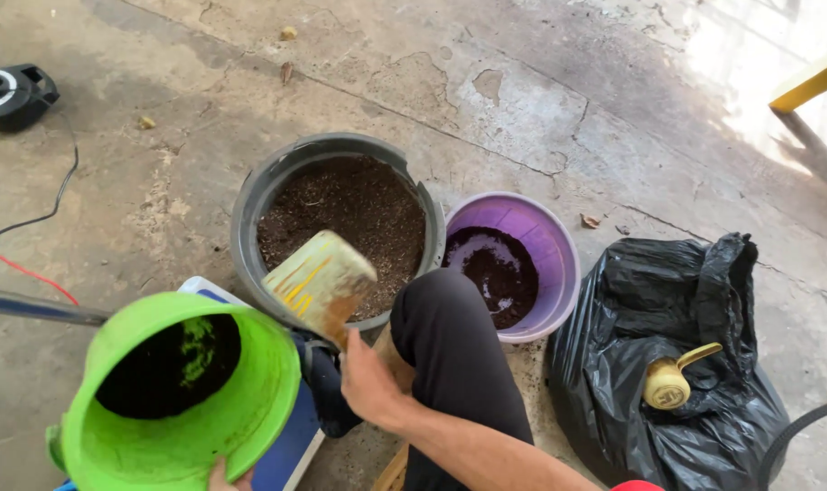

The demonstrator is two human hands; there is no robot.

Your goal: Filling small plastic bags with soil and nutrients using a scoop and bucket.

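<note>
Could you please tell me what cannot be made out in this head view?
- Left hand: cut off by the bottom edge, behind the green bucket.
- Right hand fingers: hidden behind the scoop.
- Blue-and-white object: mostly covered by the bucket.

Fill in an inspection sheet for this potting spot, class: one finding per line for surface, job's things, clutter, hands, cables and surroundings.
Surface: cracked, stained concrete floor.
Job's things: tilted green bucket holding dark soil; yellowed scoop; grey tub of soil; purple pot partly filled.
Clutter: black bag with a yellow nozzle on it; dry leaves.
Hands: left hand grips the green bucket's rim; right hand holds the scoop.
Cables: black cable reel, black and red leads.
Surroundings: yellow bar at top right.
</note>
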